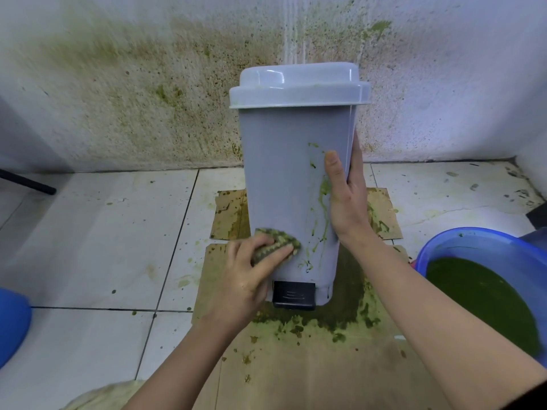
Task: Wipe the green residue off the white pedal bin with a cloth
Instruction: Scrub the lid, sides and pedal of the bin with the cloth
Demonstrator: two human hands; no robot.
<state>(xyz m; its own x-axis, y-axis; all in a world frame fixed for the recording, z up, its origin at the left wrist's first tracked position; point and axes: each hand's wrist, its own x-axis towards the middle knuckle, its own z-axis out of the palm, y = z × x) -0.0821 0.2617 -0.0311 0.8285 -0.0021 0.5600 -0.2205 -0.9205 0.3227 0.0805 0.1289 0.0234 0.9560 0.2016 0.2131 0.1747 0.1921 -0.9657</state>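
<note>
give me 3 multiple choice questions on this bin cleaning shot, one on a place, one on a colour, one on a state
1. Where is the cloth pressed on the pedal bin? A) on its top B) low on the front, above the pedal C) on the back
2. What colour is the basin at the right? A) red B) yellow C) blue
3. What state is the lid in? A) shut B) propped open C) taken off

1 B: the left hand holds it just above the black pedal.
2 C: its wall is blue, green liquid inside.
3 A: it sits flat on the body while the right hand grips the side.
</note>
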